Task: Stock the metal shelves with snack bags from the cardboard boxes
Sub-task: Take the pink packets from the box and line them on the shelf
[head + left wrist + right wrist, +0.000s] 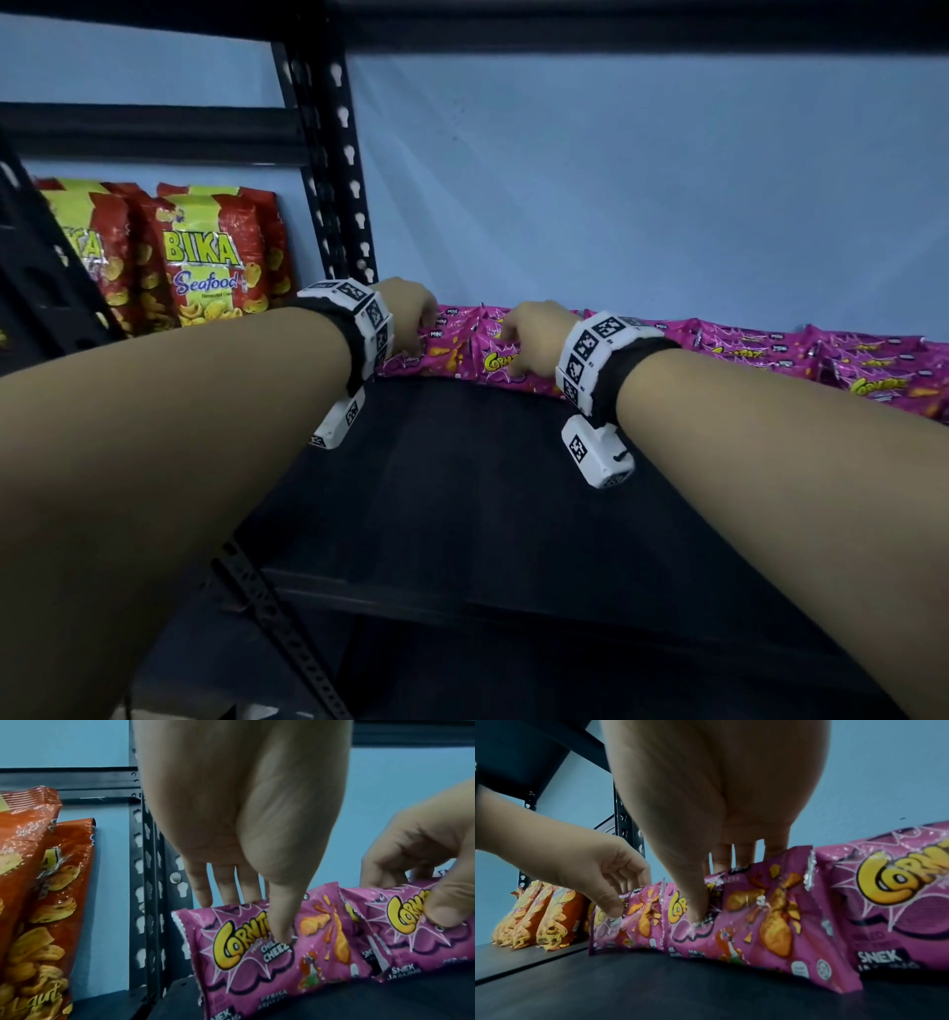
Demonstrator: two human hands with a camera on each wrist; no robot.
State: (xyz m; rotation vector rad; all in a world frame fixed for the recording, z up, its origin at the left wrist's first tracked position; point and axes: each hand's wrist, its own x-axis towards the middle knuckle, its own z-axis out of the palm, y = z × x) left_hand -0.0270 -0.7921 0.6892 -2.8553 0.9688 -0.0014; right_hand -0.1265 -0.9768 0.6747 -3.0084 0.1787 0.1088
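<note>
A row of small shiny pink snack bags point(760, 354) stands along the back of the dark metal shelf point(462, 488), close to the pale blue wall point(616, 180). The left hand point(411, 313) pinches the end pink bag point(257, 953) of the row, with the thumb on the front and the fingers behind the top edge. The right hand point(531, 331) pinches the next pink bag point(744, 919) in the same way, thumb in front and fingers behind. The two bags touch side by side. A black metal post with holes point(336, 169) stands just left of the left hand. Past the post, tall red and yellow snack bags point(215, 257) stand upright on the next shelf; it is hard to tell how many there are.
</note>
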